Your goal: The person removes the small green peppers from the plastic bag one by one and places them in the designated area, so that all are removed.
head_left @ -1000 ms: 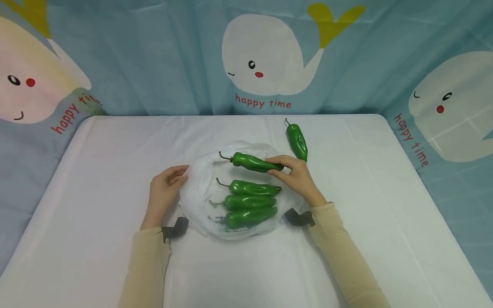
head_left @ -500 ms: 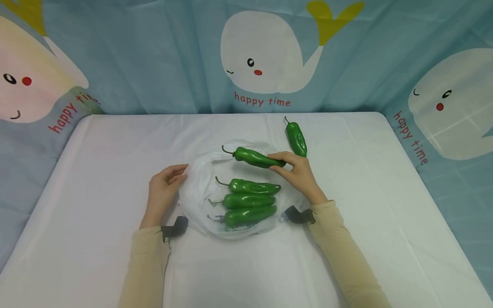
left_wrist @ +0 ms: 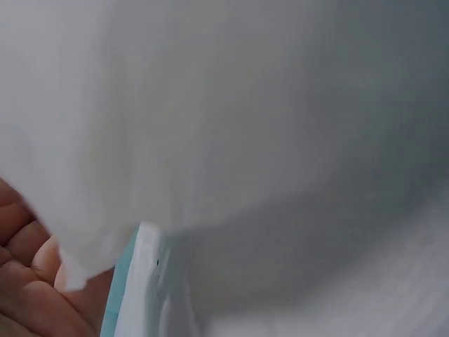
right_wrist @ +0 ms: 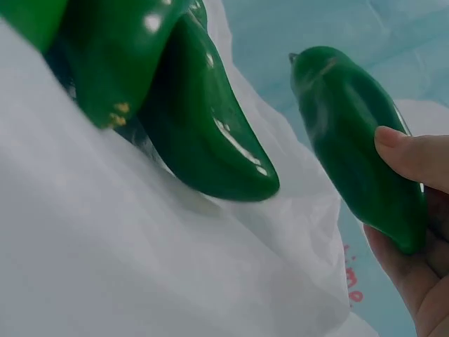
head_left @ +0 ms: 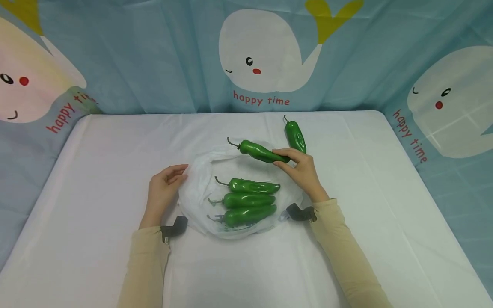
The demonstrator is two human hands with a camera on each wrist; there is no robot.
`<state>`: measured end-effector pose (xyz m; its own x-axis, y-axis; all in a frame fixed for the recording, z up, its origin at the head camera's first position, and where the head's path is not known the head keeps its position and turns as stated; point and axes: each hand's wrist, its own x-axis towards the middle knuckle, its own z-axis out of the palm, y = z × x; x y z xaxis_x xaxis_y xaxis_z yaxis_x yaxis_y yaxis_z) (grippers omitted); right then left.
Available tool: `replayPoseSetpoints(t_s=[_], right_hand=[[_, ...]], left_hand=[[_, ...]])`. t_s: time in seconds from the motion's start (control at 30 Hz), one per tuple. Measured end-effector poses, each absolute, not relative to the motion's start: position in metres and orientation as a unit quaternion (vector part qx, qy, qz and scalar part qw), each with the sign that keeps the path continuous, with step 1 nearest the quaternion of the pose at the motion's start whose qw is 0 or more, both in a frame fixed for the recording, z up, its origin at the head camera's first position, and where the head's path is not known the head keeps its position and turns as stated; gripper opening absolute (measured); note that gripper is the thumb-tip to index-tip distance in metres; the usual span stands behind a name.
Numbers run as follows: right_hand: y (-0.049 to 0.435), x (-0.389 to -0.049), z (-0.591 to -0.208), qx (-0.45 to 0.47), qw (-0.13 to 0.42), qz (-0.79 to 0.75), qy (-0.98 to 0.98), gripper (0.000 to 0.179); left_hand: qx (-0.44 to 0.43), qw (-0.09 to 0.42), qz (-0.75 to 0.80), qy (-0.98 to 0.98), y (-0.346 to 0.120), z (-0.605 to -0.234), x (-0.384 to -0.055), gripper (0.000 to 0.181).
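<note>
Green — pinching one pepper (head_left: 258, 150) near its tip in right hand (head_left: 303, 171), with left hand (head_left: 163, 190) loosely bent at white bag (head_left: 196, 192) — unclear if gripping.

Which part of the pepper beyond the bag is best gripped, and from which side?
Probably the thick middle of that pepper, from above, across its width: its stem is at the far end, its long sides are exposed, and the right hand seems to hide its near tip.

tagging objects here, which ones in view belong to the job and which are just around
In the job: right hand, held pepper, left hand, white bag, three bagged peppers; probably the loose pepper.
Just around: whale-print backdrop, white tabletop.
</note>
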<state>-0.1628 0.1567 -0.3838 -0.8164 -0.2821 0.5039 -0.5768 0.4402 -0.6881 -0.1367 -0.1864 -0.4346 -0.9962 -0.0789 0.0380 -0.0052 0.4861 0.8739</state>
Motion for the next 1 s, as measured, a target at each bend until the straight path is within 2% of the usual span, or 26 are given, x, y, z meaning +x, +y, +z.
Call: replayPoseSetpoints(t_s=[0.37, 1.0], right_hand=[[0.170, -0.171, -0.394, 0.180, 0.186, 0.473, -0.842, 0.028], [0.184, -0.174, -0.393, 0.055, 0.228, 0.535, -0.811, 0.027]], left_hand=[[0.028, 0.040, -0.494, -0.868, -0.185, -0.433, -0.137, 0.028], [0.053, 0.028, -0.581, -0.812, -0.188, -0.433, -0.136, 0.032]])
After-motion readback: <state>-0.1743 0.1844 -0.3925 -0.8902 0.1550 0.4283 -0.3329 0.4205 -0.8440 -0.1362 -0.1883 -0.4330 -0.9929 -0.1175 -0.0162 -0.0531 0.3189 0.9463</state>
